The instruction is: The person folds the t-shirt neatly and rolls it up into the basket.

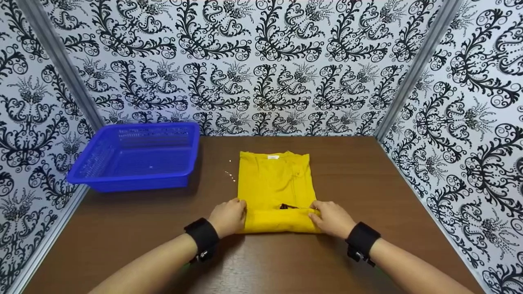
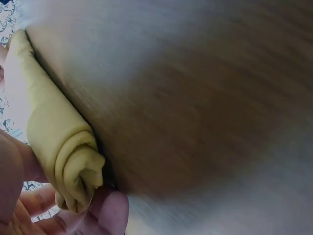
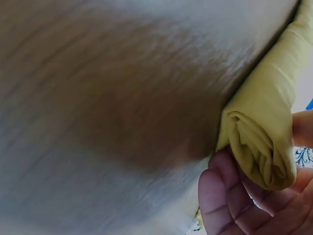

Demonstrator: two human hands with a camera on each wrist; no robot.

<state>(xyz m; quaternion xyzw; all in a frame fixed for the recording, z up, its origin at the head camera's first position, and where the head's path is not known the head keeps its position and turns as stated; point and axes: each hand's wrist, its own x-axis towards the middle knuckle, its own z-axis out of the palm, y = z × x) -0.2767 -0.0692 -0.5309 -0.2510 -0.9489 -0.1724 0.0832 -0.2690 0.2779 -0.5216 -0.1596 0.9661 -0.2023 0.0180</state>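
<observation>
A yellow T-shirt (image 1: 273,175) lies on the table, its near end rolled into a thick band and its collar with a white label at the far end. My left hand (image 1: 229,216) grips the left end of the roll. In the left wrist view the coiled layers (image 2: 80,166) show between thumb and fingers. At the right end, my right hand (image 1: 333,218) holds the roll the same way; its fingers (image 3: 230,196) curl under the spiral end in the right wrist view. A small dark print (image 1: 288,206) peeks out just above the rolled band.
A blue plastic basket (image 1: 139,179) with perforated sides stands at the back left of the brown table (image 1: 351,163). Small white specks (image 1: 231,175) lie left of the shirt. Patterned wall panels (image 1: 286,73) enclose the table at the back and both sides.
</observation>
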